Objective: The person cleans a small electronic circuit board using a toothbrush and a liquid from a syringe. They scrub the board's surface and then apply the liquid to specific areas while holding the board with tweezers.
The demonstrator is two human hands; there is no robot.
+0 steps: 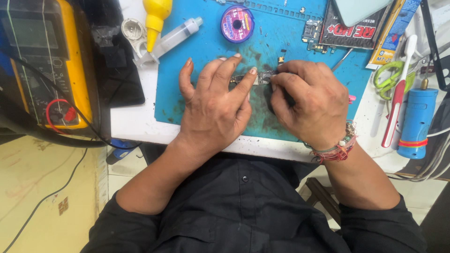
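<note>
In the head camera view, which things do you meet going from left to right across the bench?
Yellow multimeter → yellow blower bulb → left hand → small circuit board → right hand → red-and-white toothbrush → blue cylinder tool.

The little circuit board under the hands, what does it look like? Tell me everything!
The little circuit board is a thin, narrow strip, dark with tiny silvery metal parts on it. It lies flat on the stained blue work mat, near the mat's middle. The left hand presses its fingertips on the board's left end, and the right hand pinches or pushes at its right end. Both hands cover much of it, so only the middle shows, and the small parts are too tiny to tell apart.
</note>
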